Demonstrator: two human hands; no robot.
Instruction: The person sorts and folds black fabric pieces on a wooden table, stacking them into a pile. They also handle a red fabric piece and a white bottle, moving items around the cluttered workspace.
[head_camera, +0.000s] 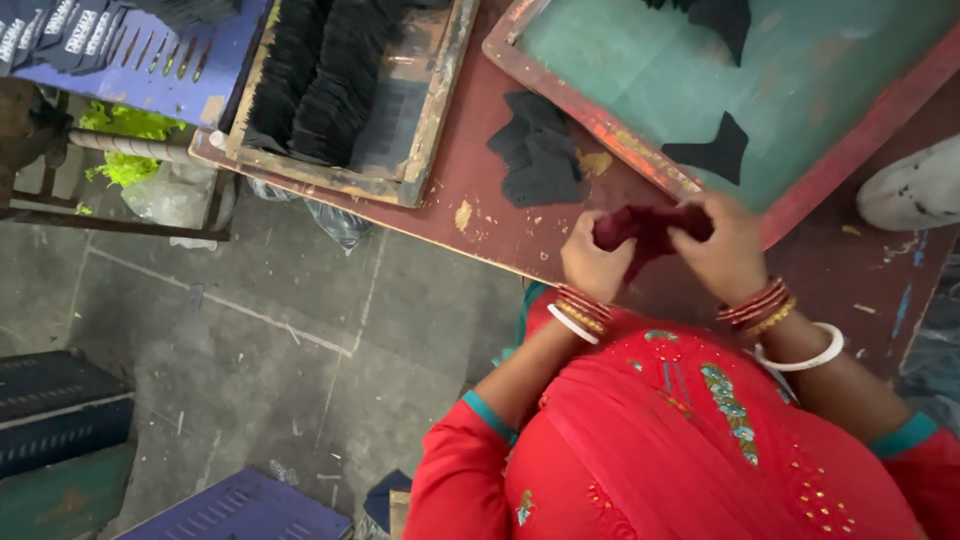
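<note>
Seen from above, a person in a red embroidered garment works at a worn reddish desk (470, 190) that crosses the upper half of the frame. Both hands meet just right of the frame's centre, at the desk's near edge, and grasp a small piece of dark red cloth (648, 232) between them. The left hand (596, 266) pinches the cloth's left end with curled fingers; the right hand (728, 250) grips its right end, fingers bent over the top. The cloth is bunched, with its long axis running left to right across the frame, tilted slightly upward toward the right. Red and white bangles circle both wrists.

Just above and left of the hands lies a loose pile of black cloth pieces (538, 152) on the desk. To the upper right sits a green-surfaced frame with a red border (640, 160), with a black cut shape (712, 150) lying on its green surface. At the upper left, a wooden tray (425, 150) holds rows of stacked black pieces. Grey paved floor (250, 340) fills the lower left, with blue crates (60, 410) at the left edge.
</note>
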